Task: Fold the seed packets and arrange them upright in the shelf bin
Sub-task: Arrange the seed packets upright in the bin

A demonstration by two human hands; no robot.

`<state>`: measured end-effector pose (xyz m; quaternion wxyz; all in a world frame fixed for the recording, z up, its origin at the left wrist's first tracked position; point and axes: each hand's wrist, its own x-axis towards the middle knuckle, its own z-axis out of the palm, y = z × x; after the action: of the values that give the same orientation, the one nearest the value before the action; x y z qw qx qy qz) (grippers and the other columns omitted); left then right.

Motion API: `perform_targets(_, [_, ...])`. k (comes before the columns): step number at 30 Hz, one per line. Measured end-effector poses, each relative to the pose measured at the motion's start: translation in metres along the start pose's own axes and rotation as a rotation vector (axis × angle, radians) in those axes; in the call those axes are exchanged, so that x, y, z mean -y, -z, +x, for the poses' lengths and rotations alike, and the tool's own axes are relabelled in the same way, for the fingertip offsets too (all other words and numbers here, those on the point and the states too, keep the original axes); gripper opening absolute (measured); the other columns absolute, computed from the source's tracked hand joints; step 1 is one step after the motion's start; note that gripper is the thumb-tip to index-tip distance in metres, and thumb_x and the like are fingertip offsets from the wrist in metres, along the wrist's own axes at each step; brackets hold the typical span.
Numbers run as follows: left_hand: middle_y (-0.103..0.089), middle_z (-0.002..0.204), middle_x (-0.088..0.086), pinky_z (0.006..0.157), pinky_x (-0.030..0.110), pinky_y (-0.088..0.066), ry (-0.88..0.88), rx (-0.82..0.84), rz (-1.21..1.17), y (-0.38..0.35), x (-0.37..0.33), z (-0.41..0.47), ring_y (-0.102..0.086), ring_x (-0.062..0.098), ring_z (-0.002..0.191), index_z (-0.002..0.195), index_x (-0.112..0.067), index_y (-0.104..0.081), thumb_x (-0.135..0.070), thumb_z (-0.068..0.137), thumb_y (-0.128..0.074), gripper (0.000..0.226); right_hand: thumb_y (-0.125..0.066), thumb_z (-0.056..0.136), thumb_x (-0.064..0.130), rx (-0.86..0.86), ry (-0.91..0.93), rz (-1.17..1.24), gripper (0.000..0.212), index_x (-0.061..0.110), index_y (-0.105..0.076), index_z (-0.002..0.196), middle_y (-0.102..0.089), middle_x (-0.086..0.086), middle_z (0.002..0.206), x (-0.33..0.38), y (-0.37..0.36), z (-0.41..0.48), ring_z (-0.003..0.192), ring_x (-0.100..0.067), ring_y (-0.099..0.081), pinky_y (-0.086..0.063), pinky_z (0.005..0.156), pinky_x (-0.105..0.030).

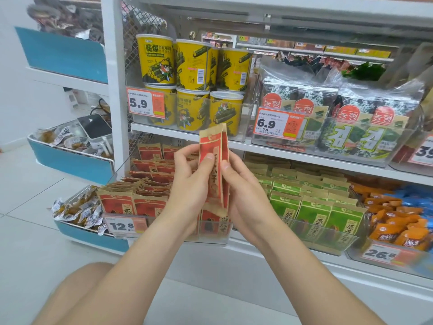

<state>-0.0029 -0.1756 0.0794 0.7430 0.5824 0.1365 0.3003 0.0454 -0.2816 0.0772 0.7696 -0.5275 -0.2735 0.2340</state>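
A red and kraft-brown seed packet [214,146] stands upright in front of the shelf, folded lengthwise into a narrow strip. My left hand [189,181] grips its left side, thumb pressed on the front. My right hand [243,193] grips the right edge, thumb on the fold. Below them sits the clear shelf bin [210,235], where several red packets [133,202] of the same kind stand upright in rows; the hands hide part of the bin's front row.
A bin of green packets [311,214] stands to the right, then orange snack packs [396,228]. Yellow tubs [194,66] and seaweed bags [365,127] fill the shelf above. Blue-fronted trays of wrapped snacks [77,212] stand at the left. My knee [77,289] is low in view.
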Motion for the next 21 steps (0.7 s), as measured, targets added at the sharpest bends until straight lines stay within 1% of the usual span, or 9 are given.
perform_targets(2, [-0.077,0.116,0.001,0.074,0.034,-0.061,0.063,0.043,0.005,-0.0041,-0.0008,-0.0033,-0.078,0.010,0.097,0.132,-0.033,-0.061,-0.037,0.112,-0.054,0.022,-0.049,0.115,0.026,0.004,-0.011,-0.044,0.037,0.043,-0.057,0.147,-0.073,-0.002,0.135,-0.0055,-0.0028,0.0013,0.130,-0.022,-0.067,-0.051,0.103,-0.050])
perform_targets(4, [-0.079,0.113,0.000,0.084,0.040,-0.059,0.097,0.080,0.029,-0.0063,-0.0001,-0.0035,-0.078,0.013,0.104,0.128,-0.031,-0.069,-0.042,0.113,-0.049,0.027,-0.055,0.113,0.026,-0.038,0.013,-0.141,0.040,0.051,-0.055,0.143,-0.074,-0.001,0.131,-0.0089,-0.0024,0.0023,0.129,-0.016,-0.067,-0.053,0.107,-0.047])
perform_targets(6, [-0.079,0.108,0.001,0.087,0.043,-0.059,0.106,0.110,0.032,-0.0071,-0.0006,-0.0034,-0.077,0.019,0.107,0.119,-0.030,-0.075,-0.045,0.112,-0.047,0.032,-0.065,0.107,0.028,-0.111,0.030,-0.213,0.038,0.053,-0.058,0.135,-0.076,-0.002,0.125,-0.0080,-0.0005,0.0032,0.120,-0.018,-0.072,-0.060,0.098,-0.044])
perform_targets(9, [-0.079,0.114,0.009,0.083,0.043,-0.062,0.099,0.101,-0.030,-0.0084,0.0004,-0.0036,-0.077,0.027,0.109,0.120,-0.024,-0.075,-0.043,0.111,-0.055,0.029,-0.073,0.100,0.029,-0.214,0.033,-0.238,0.027,0.044,-0.065,0.122,-0.078,-0.006,0.116,-0.0054,0.0038,0.0043,0.104,-0.023,-0.077,-0.063,0.076,-0.035])
perform_targets(11, [-0.078,0.118,0.015,0.088,0.046,-0.061,0.084,0.072,-0.097,-0.0094,0.0016,-0.0035,-0.076,0.033,0.113,0.120,-0.019,-0.073,-0.038,0.109,-0.061,0.025,-0.074,0.099,0.029,-0.234,0.049,-0.251,0.023,0.039,-0.067,0.118,-0.078,-0.006,0.112,-0.0046,0.0039,0.0031,0.098,-0.024,-0.078,-0.062,0.071,-0.033])
perform_targets(14, [-0.077,0.116,0.016,0.086,0.049,-0.057,0.146,0.079,-0.162,-0.0080,0.0016,-0.0032,-0.076,0.036,0.108,0.114,-0.017,-0.074,-0.039,0.106,-0.065,0.025,-0.075,0.099,0.032,-0.246,0.081,-0.240,0.021,0.034,-0.068,0.119,-0.079,-0.006,0.110,-0.0071,0.0039,0.0033,0.096,-0.025,-0.079,-0.064,0.074,-0.039])
perform_targets(16, [-0.077,0.109,0.010,0.088,0.045,-0.053,0.205,0.106,-0.227,-0.0066,0.0001,-0.0030,-0.074,0.028,0.099,0.112,-0.020,-0.075,-0.037,0.104,-0.067,0.020,-0.075,0.100,0.034,-0.271,0.134,-0.241,0.019,0.031,-0.070,0.118,-0.079,-0.006,0.109,-0.0092,0.0041,0.0044,0.098,-0.028,-0.078,-0.064,0.081,-0.045])
perform_targets(18, [-0.075,0.109,0.008,0.084,0.039,-0.049,0.249,0.146,-0.275,-0.0058,0.0005,-0.0019,-0.067,0.026,0.099,0.116,-0.021,-0.073,-0.034,0.102,-0.069,0.019,-0.073,0.101,0.036,-0.288,0.198,-0.261,0.016,0.031,-0.071,0.115,-0.079,-0.005,0.109,-0.0103,0.0048,0.0053,0.100,-0.032,-0.077,-0.064,0.085,-0.049])
perform_targets(21, [-0.074,0.118,0.008,0.081,0.035,-0.049,0.296,0.205,-0.291,-0.0045,0.0025,-0.0011,-0.064,0.025,0.102,0.122,-0.022,-0.068,-0.034,0.102,-0.070,0.024,-0.068,0.106,0.030,-0.290,0.225,-0.234,0.012,0.024,-0.070,0.115,-0.079,-0.006,0.106,-0.0080,0.0060,0.0043,0.094,-0.025,-0.076,-0.063,0.078,-0.041])
